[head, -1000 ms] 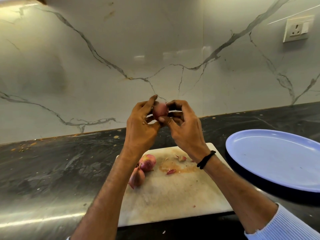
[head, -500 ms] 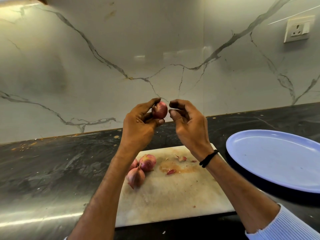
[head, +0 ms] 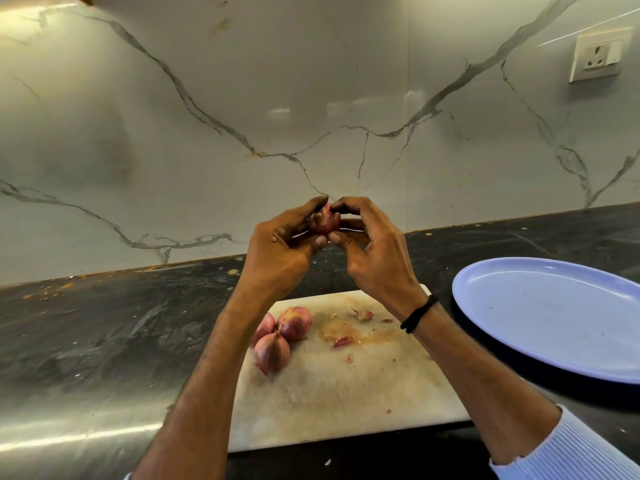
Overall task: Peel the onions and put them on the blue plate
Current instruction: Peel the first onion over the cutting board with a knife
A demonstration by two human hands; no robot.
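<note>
Left of centre, your left grip [head: 277, 251] is raised above the dark counter [head: 104, 341], its forearm climbing from the lower edge of the frame. Thumb and curled fingers are clamped on the small red onion [head: 323, 221], cradling it from the left, which I judge keeps it from turning while the skin is worked. Below that forearm, three unpeeled onions [head: 294, 323] sit in a cluster at the left end of the white cutting board [head: 346, 393]. One is half hidden behind your arm, and all are likely kept close so the next is within reach. A few peel scraps [head: 343, 341] lie on the middle of the board, so holding the work above it probably lets the skin drop there. Just right of centre, your right grip [head: 374, 258] meets the same onion. Its index fingertip is on the top and its thumb beneath, pinching, with the other fingers arched. The wrist, wearing a black band [head: 419, 313], bends upward. At the right edge the blue plate [head: 554, 317] sits beside the board, and no onion shows on it yet.
</note>
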